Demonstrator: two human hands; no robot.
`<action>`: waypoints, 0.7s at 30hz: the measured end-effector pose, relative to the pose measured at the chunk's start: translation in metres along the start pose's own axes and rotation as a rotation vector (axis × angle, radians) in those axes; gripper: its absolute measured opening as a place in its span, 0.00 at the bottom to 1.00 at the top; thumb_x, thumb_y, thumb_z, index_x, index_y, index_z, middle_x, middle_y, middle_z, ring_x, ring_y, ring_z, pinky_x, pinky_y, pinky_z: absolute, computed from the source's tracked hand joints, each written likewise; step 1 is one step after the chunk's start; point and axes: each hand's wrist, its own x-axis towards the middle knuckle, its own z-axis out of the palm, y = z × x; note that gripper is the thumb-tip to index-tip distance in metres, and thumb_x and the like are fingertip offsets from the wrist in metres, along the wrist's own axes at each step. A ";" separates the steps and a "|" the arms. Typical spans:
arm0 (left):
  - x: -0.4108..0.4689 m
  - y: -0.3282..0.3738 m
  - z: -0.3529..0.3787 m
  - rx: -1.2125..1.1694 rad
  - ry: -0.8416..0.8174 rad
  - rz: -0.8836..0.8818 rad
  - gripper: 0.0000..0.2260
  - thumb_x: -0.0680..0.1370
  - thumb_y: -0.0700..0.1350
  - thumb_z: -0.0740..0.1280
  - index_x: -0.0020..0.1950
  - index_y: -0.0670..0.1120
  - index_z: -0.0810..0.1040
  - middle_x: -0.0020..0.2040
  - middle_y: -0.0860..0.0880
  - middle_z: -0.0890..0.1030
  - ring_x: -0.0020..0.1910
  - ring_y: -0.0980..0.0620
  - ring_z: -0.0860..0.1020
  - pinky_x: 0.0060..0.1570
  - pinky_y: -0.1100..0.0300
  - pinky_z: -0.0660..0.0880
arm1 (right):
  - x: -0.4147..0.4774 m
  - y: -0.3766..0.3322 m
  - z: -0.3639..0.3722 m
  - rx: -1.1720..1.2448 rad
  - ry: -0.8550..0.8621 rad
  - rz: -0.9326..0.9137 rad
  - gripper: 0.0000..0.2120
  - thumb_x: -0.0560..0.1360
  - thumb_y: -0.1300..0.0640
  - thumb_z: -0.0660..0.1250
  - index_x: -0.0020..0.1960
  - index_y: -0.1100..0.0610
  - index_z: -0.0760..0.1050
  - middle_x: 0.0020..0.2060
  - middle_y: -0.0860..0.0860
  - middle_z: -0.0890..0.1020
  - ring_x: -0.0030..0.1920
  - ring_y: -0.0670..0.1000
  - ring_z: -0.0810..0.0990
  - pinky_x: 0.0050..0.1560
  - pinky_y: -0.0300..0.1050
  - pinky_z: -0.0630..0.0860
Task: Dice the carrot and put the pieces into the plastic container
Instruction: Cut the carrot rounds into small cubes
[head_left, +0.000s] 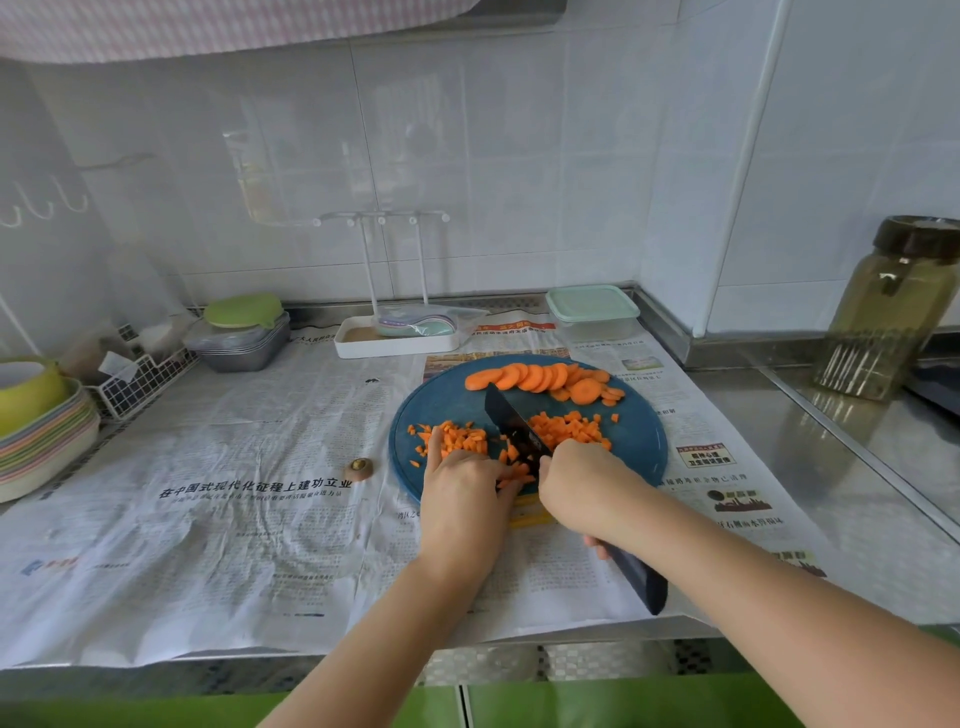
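A round blue cutting board (457, 400) lies on newspaper. Orange carrot slices (540, 378) fan along its far edge. Diced carrot (569, 428) is heaped right of a black knife blade (511, 423), and more dice (460, 439) lie to its left. My right hand (584, 483) grips the knife, whose dark handle end (641, 579) sticks out below my wrist. My left hand (462, 486) holds carrot pieces down on the near part of the board, fingers curled over them. The plastic container (592, 312) with a pale green lid stands closed behind the board.
A carrot end (359, 468) lies on the newspaper left of the board. A white rack tray (397, 338), stacked grey tubs (241, 340), a wire basket (137, 382) and stacked bowls (47, 436) line the back and left. A glass jar (891, 312) stands at right.
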 end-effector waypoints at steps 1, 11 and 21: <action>0.000 0.000 0.000 -0.001 -0.006 -0.003 0.03 0.68 0.45 0.77 0.39 0.52 0.86 0.31 0.53 0.82 0.36 0.51 0.79 0.72 0.56 0.44 | 0.003 0.002 -0.002 -0.025 -0.037 0.031 0.18 0.83 0.54 0.53 0.48 0.66 0.74 0.30 0.55 0.75 0.31 0.52 0.76 0.31 0.43 0.74; 0.003 0.006 -0.008 0.053 -0.078 -0.124 0.07 0.72 0.50 0.73 0.38 0.48 0.84 0.35 0.52 0.80 0.42 0.52 0.77 0.75 0.51 0.45 | 0.001 0.025 -0.022 0.144 -0.112 -0.091 0.26 0.83 0.47 0.46 0.58 0.70 0.69 0.26 0.56 0.73 0.21 0.52 0.71 0.25 0.45 0.72; 0.009 0.007 -0.007 0.075 -0.081 -0.148 0.07 0.71 0.47 0.74 0.37 0.43 0.83 0.35 0.50 0.82 0.47 0.49 0.79 0.72 0.52 0.40 | -0.009 0.045 -0.037 0.164 -0.054 -0.173 0.22 0.83 0.50 0.48 0.42 0.65 0.69 0.21 0.55 0.71 0.13 0.49 0.67 0.20 0.39 0.70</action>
